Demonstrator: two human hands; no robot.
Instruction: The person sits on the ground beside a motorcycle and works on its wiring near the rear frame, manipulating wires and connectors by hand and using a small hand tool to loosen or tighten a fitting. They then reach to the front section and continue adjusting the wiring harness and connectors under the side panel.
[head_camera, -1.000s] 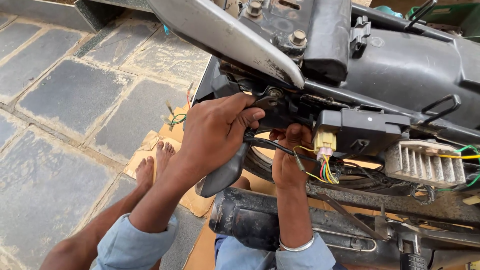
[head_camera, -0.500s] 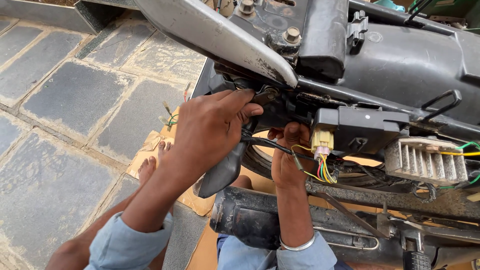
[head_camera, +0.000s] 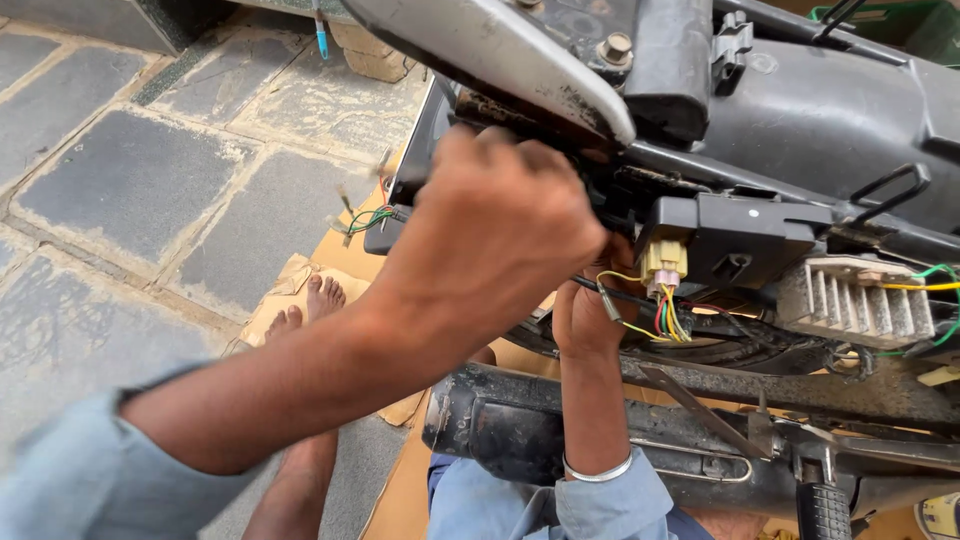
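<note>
The stripped motorcycle frame (head_camera: 800, 130) fills the upper right of the frame; its long axis runs from the upper centre down toward the right edge, and its grey tail rail (head_camera: 500, 50) points toward the upper left. Below it, across the lower right, lies one black exhaust pipe (head_camera: 500, 425), its long axis roughly level. The grey paving stones (head_camera: 120, 200) take up the left half, with pieces of brown cardboard (head_camera: 330, 260) spread under the machine.

My left hand (head_camera: 495, 225) sits at centre frame, fingers curled and closed under the tail rail; what they grip is hidden by the back of my hand, so I cannot tell what they hold. My right hand (head_camera: 585, 315) comes up from the lower centre, just right of the left hand and partly behind it. Its fingers are bent against the black wiring (head_camera: 610, 300) under the frame; whether they clamp it I cannot tell. One metal bangle (head_camera: 597, 472) circles my right wrist.

One black electrical box (head_camera: 740, 240) hangs right of my hands. One yellowish connector (head_camera: 665, 262) sits at its left end, with a bunch of coloured wires (head_camera: 668, 320) dropping from it. One finned grey metal unit (head_camera: 865, 300) is at the right. My one bare foot (head_camera: 305, 305) shows at centre left.
</note>
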